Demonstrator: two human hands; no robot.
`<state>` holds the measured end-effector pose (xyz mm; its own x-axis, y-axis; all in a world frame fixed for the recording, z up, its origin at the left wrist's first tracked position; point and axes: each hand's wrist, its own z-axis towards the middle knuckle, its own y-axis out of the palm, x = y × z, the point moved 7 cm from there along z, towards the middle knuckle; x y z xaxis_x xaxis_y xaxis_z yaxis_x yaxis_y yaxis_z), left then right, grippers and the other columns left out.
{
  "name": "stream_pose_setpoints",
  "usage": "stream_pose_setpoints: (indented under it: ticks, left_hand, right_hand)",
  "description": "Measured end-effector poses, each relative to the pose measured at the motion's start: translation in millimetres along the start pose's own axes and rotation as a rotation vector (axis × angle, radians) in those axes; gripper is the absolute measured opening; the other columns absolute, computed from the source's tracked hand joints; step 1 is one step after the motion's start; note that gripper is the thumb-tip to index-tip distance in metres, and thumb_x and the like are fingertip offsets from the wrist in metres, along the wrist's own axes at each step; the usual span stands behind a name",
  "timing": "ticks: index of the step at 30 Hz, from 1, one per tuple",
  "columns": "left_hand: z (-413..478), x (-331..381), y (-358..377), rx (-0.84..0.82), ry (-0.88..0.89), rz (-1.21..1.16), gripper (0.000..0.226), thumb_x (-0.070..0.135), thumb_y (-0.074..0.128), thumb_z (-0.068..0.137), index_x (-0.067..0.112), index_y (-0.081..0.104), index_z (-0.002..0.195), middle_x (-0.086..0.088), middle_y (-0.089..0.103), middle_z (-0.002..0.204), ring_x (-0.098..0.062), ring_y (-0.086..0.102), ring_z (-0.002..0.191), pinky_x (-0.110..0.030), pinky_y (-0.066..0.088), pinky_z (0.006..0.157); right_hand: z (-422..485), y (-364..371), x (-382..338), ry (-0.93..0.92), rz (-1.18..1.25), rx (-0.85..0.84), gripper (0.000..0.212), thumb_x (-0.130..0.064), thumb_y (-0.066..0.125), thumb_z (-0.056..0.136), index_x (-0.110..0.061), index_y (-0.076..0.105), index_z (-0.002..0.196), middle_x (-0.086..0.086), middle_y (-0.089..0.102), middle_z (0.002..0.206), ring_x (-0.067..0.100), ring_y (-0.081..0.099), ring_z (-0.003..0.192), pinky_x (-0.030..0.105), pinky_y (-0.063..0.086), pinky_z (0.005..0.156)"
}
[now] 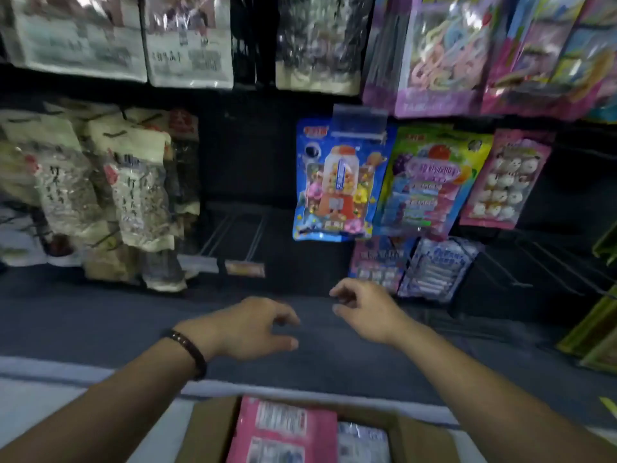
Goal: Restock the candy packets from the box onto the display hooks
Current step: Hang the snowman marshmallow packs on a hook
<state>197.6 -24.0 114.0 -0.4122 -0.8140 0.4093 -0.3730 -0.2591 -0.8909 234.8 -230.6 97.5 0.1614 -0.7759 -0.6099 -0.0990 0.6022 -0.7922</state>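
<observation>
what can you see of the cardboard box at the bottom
The cardboard box is plain brown, open at the top and cut off by the bottom edge of the view. A pink packet lies on top inside it, printed labels facing up, beside a silvery packet. It sits below both forearms; neither hand touches it.

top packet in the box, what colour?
Pink, with white printed label panels: the top packet in the cardboard box, seen in the head view.

Beige, perhaps dried-food, bags on the left; grey floor.
</observation>
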Motion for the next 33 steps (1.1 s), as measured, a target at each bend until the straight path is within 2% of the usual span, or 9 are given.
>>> stream_pose_setpoints:
  ticks: [3,10,12,15,17,22,27,29,33]
  left_hand:
    - [-17.6,-14.3,46.8,-0.15,-0.045,0.019,0.043,0.048,0.063,0.101,0.027,0.063,0.138,0.009,0.063,0.14,-0.008,0.06,0.125,-0.018,0.043,0.1]
    - [-34.8,-42.4,107.0,-0.515,-0.187,0.226,0.064,0.065,0.051,0.1,0.031,0.048,0.153,0.009,0.049,0.156,-0.016,0.049,0.14,-0.031,0.037,0.107]
    - [-33.3,-40.8,101.8,-0.504,-0.169,0.194,0.063,0.065,0.05,0.1,0.033,0.046,0.154,0.009,0.05,0.154,-0.014,0.05,0.137,-0.03,0.038,0.105]
    - [-30.4,-44.5,90.1,-0.45,-0.171,0.172,0.061,0.061,0.051,0.102,0.031,0.044,0.155,0.008,0.051,0.154,-0.014,0.051,0.137,-0.029,0.038,0.109]
    - [-28.7,-50.2,85.6,-0.43,-0.195,0.186,0.061,0.06,0.05,0.103,0.028,0.044,0.155,0.007,0.05,0.156,-0.016,0.05,0.138,-0.03,0.038,0.111]
    - [-27.6,-67.0,86.1,-0.462,-0.24,0.2,0.065,0.065,0.048,0.101,0.031,0.043,0.156,0.007,0.047,0.158,-0.017,0.047,0.142,-0.029,0.035,0.102]
    - [-24.1,-57.0,75.7,-0.421,-0.202,0.157,0.064,0.063,0.044,0.103,0.027,0.043,0.156,0.006,0.047,0.158,-0.015,0.048,0.141,-0.032,0.037,0.11]
    - [-23.4,-53.4,75.6,-0.429,-0.191,0.166,0.065,0.065,0.044,0.102,0.028,0.042,0.156,0.006,0.047,0.158,-0.016,0.048,0.141,-0.032,0.038,0.109]
    - [-18.9,-45.3,80.8,-0.483,-0.174,0.217,0.062,0.063,0.045,0.103,0.027,0.047,0.153,0.006,0.05,0.156,-0.017,0.05,0.139,-0.032,0.039,0.11]
  right_hand:
    - [-21.1,63.1,35.3,0.13,-0.047,-0.203,0.015,-0.025,0.075,0.096,-0.022,0.073,0.11,-0.004,0.074,0.107,0.014,0.069,0.1,0.027,0.053,0.092]
    - [-75.5,212.2,106.5,0.333,-0.124,-0.501,0.037,-0.027,0.076,0.094,-0.018,0.069,0.129,0.006,0.073,0.118,0.021,0.066,0.096,0.029,0.051,0.077]
    - [-85.2,246.7,118.1,0.376,-0.093,-0.487,0.056,-0.032,0.081,0.091,-0.014,0.059,0.139,0.011,0.067,0.13,0.022,0.063,0.102,0.035,0.056,0.088]
    - [-99.1,294.8,130.6,0.372,-0.175,-0.46,0.102,-0.044,0.087,0.081,-0.023,0.028,0.162,0.014,0.038,0.155,0.034,0.045,0.14,0.046,0.045,0.115]
    - [-108.3,315.0,145.2,0.408,-0.279,-0.438,0.114,-0.046,0.087,0.08,-0.032,0.011,0.164,0.014,0.027,0.161,0.036,0.037,0.145,0.051,0.044,0.114]
    - [-112.7,318.2,158.0,0.413,-0.439,-0.389,0.082,-0.038,0.056,0.103,-0.029,0.002,0.164,0.019,0.024,0.161,0.036,0.047,0.134,0.047,0.051,0.101]
    - [-119.3,323.3,170.2,0.291,-0.586,-0.449,0.109,-0.028,0.071,0.096,-0.031,-0.012,0.165,0.017,0.031,0.158,0.032,0.06,0.118,0.044,0.062,0.087]
    - [-122.3,322.0,164.0,0.228,-0.64,-0.431,0.105,-0.019,0.075,0.092,-0.024,0.001,0.166,0.014,0.039,0.156,0.033,0.06,0.121,0.045,0.062,0.087]
    - [-108.4,283.9,137.7,0.159,-0.734,-0.332,0.063,-0.008,0.059,0.098,-0.019,0.034,0.155,0.009,0.056,0.144,0.034,0.06,0.125,0.048,0.061,0.089]
